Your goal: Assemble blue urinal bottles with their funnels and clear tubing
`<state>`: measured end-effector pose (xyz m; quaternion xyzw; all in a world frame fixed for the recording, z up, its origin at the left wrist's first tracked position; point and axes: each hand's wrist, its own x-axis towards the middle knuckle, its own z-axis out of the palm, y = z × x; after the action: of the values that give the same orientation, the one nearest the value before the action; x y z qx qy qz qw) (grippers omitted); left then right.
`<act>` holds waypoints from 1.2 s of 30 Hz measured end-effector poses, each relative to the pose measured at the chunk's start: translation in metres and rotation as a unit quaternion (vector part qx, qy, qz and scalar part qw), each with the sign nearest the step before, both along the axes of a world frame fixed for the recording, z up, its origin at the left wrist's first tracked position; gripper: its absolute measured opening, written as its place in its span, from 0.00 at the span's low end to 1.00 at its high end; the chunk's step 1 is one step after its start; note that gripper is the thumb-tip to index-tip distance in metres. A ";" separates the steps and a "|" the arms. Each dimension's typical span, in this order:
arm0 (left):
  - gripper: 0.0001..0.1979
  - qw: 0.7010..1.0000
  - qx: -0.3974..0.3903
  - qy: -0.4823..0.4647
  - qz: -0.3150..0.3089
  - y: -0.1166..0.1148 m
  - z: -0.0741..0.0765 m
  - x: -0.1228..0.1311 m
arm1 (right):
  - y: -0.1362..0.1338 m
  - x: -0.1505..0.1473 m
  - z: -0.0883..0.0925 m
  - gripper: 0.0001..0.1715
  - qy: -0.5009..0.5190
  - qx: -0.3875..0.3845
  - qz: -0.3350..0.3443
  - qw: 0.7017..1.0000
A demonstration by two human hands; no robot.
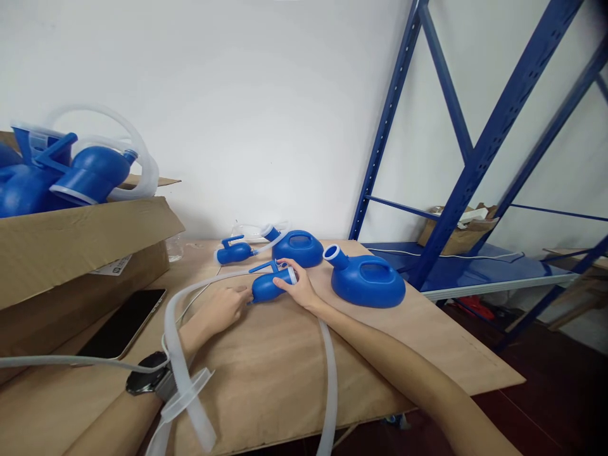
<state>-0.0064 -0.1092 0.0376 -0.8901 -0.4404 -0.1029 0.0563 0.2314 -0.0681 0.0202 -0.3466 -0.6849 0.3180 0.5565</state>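
A blue plastic urinal funnel (266, 288) with a handle and a white rim lies sideways just above the table between my hands. My right hand (299, 284) grips its wide rimmed end, thumb in front and fingers over the top. My left hand (230, 304) is closed at the narrow end, its fingertips partly hidden against it. A translucent hose (175, 335) arches over my left wrist, and a translucent white ring (187, 398) hangs around it near my watch (148, 375). More hose (329, 386) runs below my right forearm.
Right of my hands stands a blue urinal jug (368, 285); another jug (298, 249) and a second funnel (235, 253) are behind. A cardboard box (85, 247) of blue parts and a phone (123, 323) are at left. A blue rack (468, 158) rises at right.
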 end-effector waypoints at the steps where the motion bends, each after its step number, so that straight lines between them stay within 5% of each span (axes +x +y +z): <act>1: 0.13 1.000 -0.013 -0.019 -0.012 0.001 0.002 -0.002 | -0.001 0.001 0.000 0.28 -0.006 0.015 0.010 1.000; 6: 0.18 0.991 -0.079 -0.099 -0.052 0.003 0.009 -0.007 | -0.002 0.004 -0.001 0.29 -0.008 0.026 0.032 0.999; 19: 0.23 0.941 -0.197 -0.270 -0.059 -0.006 0.006 0.000 | 0.004 0.003 0.002 0.25 0.096 -0.112 0.063 0.987; 36: 0.24 0.934 -0.193 -0.301 0.001 0.003 -0.011 0.002 | 0.005 0.000 0.001 0.26 0.094 -0.153 0.030 0.983</act>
<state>-0.0041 -0.1065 0.0265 -0.8107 -0.4486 -0.2793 -0.2520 0.2310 -0.0626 0.0212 -0.3755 -0.5831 0.4662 0.5491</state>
